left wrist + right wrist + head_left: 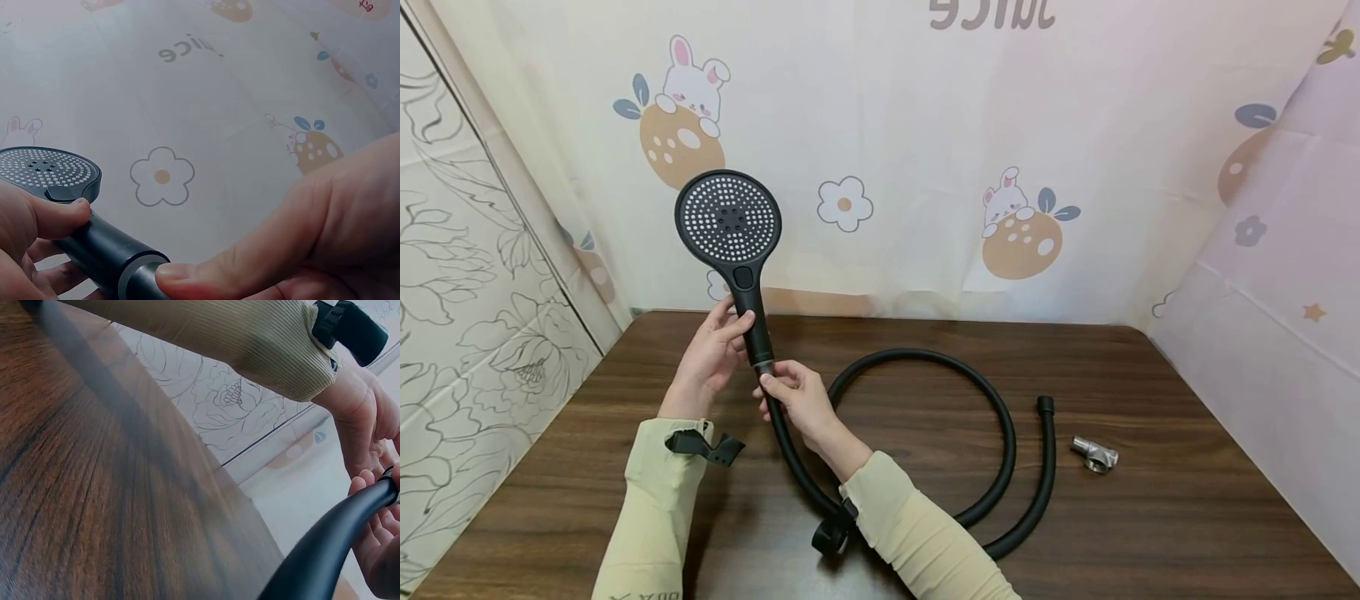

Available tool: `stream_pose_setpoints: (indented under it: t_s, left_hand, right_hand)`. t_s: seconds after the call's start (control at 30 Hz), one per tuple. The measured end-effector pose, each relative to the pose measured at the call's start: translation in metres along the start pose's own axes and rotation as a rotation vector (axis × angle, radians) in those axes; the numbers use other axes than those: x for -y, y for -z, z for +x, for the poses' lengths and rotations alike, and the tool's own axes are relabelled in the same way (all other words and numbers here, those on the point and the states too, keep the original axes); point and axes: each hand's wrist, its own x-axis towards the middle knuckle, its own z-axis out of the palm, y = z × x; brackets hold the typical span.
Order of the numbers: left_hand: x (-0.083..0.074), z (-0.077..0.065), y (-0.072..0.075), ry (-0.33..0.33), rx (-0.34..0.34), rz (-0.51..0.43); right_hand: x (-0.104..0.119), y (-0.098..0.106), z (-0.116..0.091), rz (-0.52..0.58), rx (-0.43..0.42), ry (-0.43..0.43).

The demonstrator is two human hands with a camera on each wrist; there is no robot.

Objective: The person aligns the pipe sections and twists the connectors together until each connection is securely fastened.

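Note:
A black shower head (pixel 728 218) with a round face of pale nozzles is held up above the table's left half. My left hand (pixel 709 360) grips its handle, thumb across the front. Just below, my right hand (pixel 801 400) pinches the end of a black hose (pixel 797 467) where it meets the handle's base. In the left wrist view, a grey ring shows at that joint beside the right thumb (pixel 206 275). Whether the joint is fully seated I cannot tell. In the right wrist view the hose (pixel 331 544) curves up into the fingers.
The hose loops over the brown wooden table (pixel 1150 517), and its free end (pixel 1046 406) lies at right of centre. Right of that end is a small chrome fitting (pixel 1096 455). A printed curtain (pixel 910 167) hangs behind the table.

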Motion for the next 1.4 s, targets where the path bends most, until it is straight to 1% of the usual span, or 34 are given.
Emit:
stream_pose_setpoints:
  t_s: [0.2, 0.4, 0.6, 0.83, 0.97, 1.27, 1.4]
  left_hand:
    - [0.0, 0.001, -0.001, 0.013, -0.012, 0.025]
    - [0.002, 0.001, 0.001, 0.022, -0.029, 0.033]
    - [0.005, 0.002, 0.005, 0.032, -0.042, 0.052]
    - [0.006, 0.004, 0.009, 0.089, -0.05, 0.048]
    - [0.006, 0.005, 0.01, 0.112, -0.068, 0.056]
    - [0.01, 0.007, 0.014, 0.167, -0.096, 0.062]
    - [0.014, 0.009, 0.016, 0.189, -0.108, 0.109]
  right_hand:
    - [0.0, -0.001, -0.001, 0.023, 0.002, -0.015]
    - [0.0, -0.003, -0.003, 0.014, 0.008, -0.015]
    - [-0.001, -0.004, -0.003, -0.031, 0.008, -0.04]
    - [-0.001, -0.003, -0.003, -0.138, -0.037, -0.056]
    - [-0.001, -0.003, -0.001, -0.149, -0.046, -0.076]
    - [0.001, -0.002, -0.002, -0.252, -0.028, -0.103]
    - [-0.001, -0.001, -0.002, -0.289, -0.031, -0.109]
